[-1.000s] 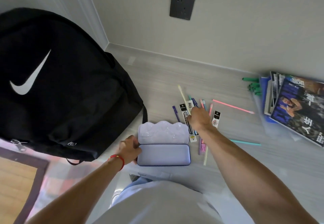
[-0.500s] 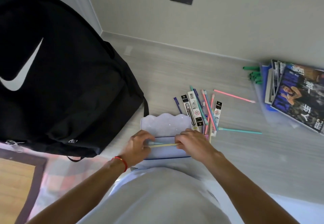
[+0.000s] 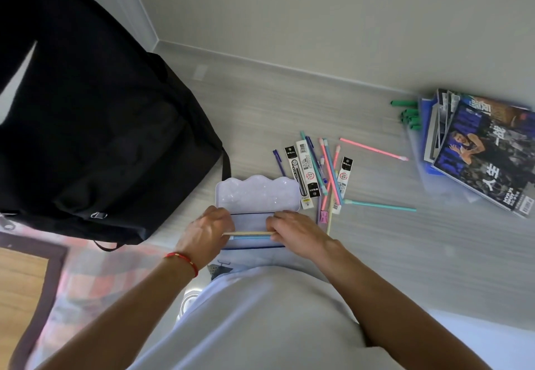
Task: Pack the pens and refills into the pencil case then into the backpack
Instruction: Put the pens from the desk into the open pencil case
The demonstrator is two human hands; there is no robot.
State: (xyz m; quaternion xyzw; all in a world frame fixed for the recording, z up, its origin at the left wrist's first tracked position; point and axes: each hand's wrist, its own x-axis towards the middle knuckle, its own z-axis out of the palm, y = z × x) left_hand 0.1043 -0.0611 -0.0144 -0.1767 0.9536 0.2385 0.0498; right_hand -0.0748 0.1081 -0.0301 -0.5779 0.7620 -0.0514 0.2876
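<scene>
Backpack of black fabric (image 3: 86,126) stands at left on the pale floor. Beside it lies an open lilac plastic pencil case (image 3: 256,196). Over its tray, left hand (image 3: 207,232) and right hand (image 3: 295,232) pinch opposite ends of a cream pen (image 3: 249,233). Loose pastel pens and packaged refills (image 3: 315,173) lie just right.

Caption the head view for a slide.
Both hands, left hand and right hand, lay pens into the open pencil case beside the backpack.
</scene>
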